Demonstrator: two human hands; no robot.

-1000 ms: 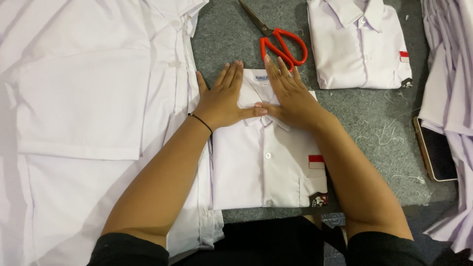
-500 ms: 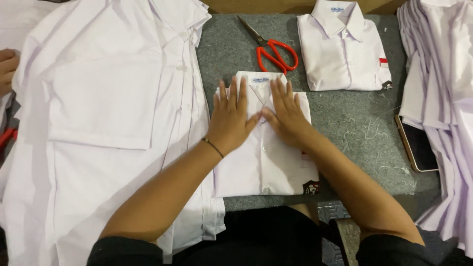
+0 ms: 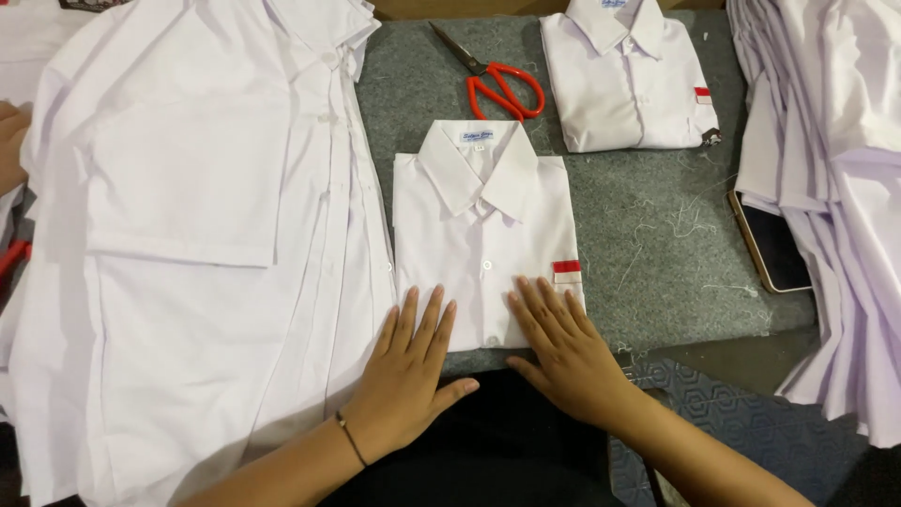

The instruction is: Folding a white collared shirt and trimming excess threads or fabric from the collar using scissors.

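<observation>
Landmark: folded white shirt (image 3: 481,239), laid collar-up at the middle of the grey felt table (image 3: 657,235). Left of it, a stack of unfolded white shirts (image 3: 188,244) is spread out. Left hand (image 3: 408,376) is pressed flat on the folded shirt's near-left edge, grip released, nothing grasped. Right hand (image 3: 563,349) is laid flat on its near-right corner, grip likewise released. Red-handled scissors (image 3: 497,80) are seen beyond it, a second folded shirt (image 3: 624,80) beyond-right, a phone (image 3: 770,244) right.
</observation>
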